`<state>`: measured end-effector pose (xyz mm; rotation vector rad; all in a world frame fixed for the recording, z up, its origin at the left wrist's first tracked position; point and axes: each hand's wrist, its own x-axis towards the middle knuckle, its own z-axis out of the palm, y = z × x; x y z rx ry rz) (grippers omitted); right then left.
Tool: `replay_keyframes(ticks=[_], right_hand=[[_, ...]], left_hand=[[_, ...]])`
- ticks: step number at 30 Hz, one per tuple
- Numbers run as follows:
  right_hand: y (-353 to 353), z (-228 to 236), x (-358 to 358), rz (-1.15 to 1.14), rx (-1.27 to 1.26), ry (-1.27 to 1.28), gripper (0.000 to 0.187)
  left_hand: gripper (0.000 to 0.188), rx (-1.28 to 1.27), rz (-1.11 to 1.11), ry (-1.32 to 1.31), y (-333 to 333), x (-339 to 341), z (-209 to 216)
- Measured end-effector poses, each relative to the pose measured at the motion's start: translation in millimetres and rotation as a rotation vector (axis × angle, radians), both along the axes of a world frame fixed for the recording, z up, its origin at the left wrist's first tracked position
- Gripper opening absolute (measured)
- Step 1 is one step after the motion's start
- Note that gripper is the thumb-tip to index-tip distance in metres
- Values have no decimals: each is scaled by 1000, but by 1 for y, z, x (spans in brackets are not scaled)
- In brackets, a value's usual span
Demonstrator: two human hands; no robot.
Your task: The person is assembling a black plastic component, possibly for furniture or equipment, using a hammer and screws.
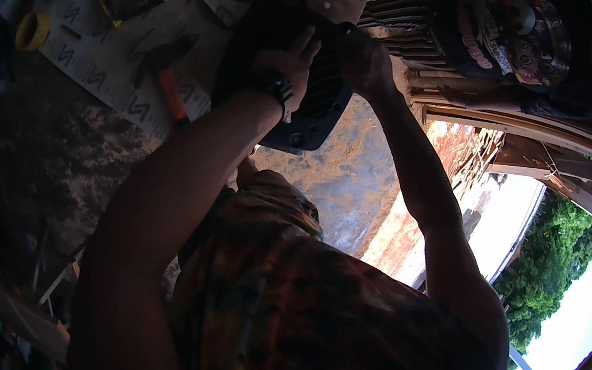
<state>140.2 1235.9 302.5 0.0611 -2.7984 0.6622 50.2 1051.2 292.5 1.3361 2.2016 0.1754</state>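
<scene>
A large black plastic casing [296, 133] with rounded corners and ribbed slots sits in front of me, tilted in the view. My left hand [288, 66], a dark watch on its wrist, rests on top of it with fingers stretched out. At the casing's right edge, my right hand [365, 65] is closed in a fist. Something dark shows at the top of that fist, too deep in shadow to name. To the left, a hammer [170, 93] with an orange handle lies on a pale printed sheet [94, 69].
A yellow ring [32, 31] and a yellow-edged tray [132, 2] lie at the far left. Another person [510, 41] in a dark printed shirt and striped trousers is close on the right. Timber beams [535, 165] and a sandy floor [344, 178] lie below.
</scene>
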Motion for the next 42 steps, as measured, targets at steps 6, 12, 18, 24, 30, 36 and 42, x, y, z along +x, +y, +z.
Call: replay_keyframes(ticks=[6, 12, 18, 24, 30, 36, 42], right_hand=[[1, -9, 5, -33, -116, -1, 15], [0, -13, 5, 23, 108, 215, 19], [1, -4, 10, -42, 37, 6, 21], [1, 5, 12, -28, 112, -44, 20], [0, 18, 12, 23, 8, -39, 11], [-9, 21, 15, -37, 46, -62, 10], [-3, 15, 25, -36, 8, -82, 15]], left_hand=[[133, -23, -25, 64, 2, -1, -4], [52, -173, 84, 93, 8, 3, -1], [64, -111, 10, -40, 1, 1, 22], [67, -30, 18, 112, -4, 10, 17], [71, 26, 35, 79, -5, 9, 17], [84, -59, 57, -1, -2, 18, 6], [45, 85, 327, -249, -1, 23, 3]])
